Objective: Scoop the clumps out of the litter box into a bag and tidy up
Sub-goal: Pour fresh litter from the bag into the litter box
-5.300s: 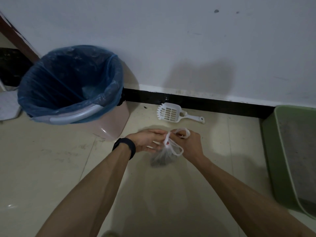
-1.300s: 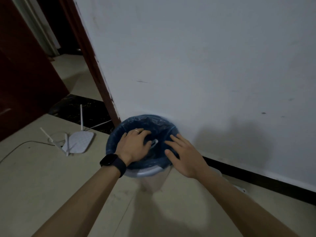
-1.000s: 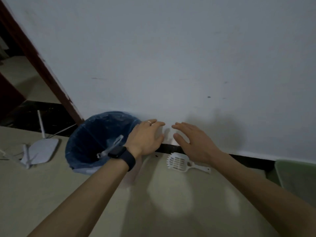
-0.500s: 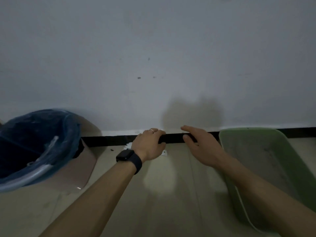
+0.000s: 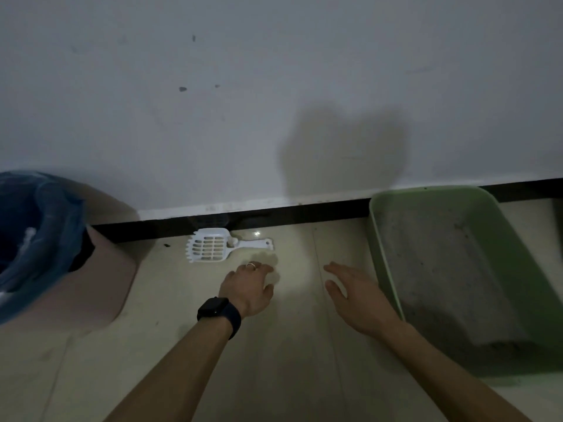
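While the white scoop lies by the baseboard, both hands, left and right, hover empty and open-fingered beside the green litter box.

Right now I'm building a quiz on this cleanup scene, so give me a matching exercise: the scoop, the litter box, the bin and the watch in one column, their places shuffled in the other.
Things:
1. white slotted plastic scoop
2. green plastic litter box
3. pink bin with blue liner
4. black wristwatch

Places:
A. far left, against the wall
B. on the left hand's wrist
C. on the floor by the black baseboard, ahead of the left hand
D. right side, beside the right hand

Pairs: 1-C, 2-D, 3-A, 4-B
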`<state>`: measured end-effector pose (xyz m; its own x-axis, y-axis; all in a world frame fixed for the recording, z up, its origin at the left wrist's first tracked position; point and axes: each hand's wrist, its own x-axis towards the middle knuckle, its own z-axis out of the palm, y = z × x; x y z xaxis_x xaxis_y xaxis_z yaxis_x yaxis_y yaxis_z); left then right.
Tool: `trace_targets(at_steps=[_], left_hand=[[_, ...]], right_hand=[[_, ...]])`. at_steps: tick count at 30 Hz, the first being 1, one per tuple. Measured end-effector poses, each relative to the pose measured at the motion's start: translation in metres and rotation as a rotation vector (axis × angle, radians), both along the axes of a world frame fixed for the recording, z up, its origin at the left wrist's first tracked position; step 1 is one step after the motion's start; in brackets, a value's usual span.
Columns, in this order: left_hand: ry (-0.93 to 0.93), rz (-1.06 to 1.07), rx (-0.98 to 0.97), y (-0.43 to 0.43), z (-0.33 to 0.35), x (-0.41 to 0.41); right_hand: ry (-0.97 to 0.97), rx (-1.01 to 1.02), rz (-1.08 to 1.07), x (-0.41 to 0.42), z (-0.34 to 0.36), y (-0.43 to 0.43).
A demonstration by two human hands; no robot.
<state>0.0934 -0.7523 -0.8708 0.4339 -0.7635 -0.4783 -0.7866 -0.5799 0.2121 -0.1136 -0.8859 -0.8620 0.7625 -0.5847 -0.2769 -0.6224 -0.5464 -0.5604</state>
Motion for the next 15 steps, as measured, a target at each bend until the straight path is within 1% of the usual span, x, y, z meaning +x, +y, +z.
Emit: trace_targets(at_steps=[3,6,10,15], left_hand=[[0.030,-0.001,0.048,0.005,0.006,-0.016],[0.070,-0.020,0.117,0.008,0.036,-0.036],[0.113,-0.062,0.174,0.002,0.095,-0.066],[0.120,-0.156,0.222,-0.031,0.194,-0.115]], right_hand=[[0.041,0.058,-0.056,-0.015,0.007,0.002],[0.106,0.109,-0.097,-0.037,0.037,0.008],[0.180,0.168,-0.168,-0.076,0.091,0.010],[0.161,0.217,-0.331,-0.141,0.192,0.006]])
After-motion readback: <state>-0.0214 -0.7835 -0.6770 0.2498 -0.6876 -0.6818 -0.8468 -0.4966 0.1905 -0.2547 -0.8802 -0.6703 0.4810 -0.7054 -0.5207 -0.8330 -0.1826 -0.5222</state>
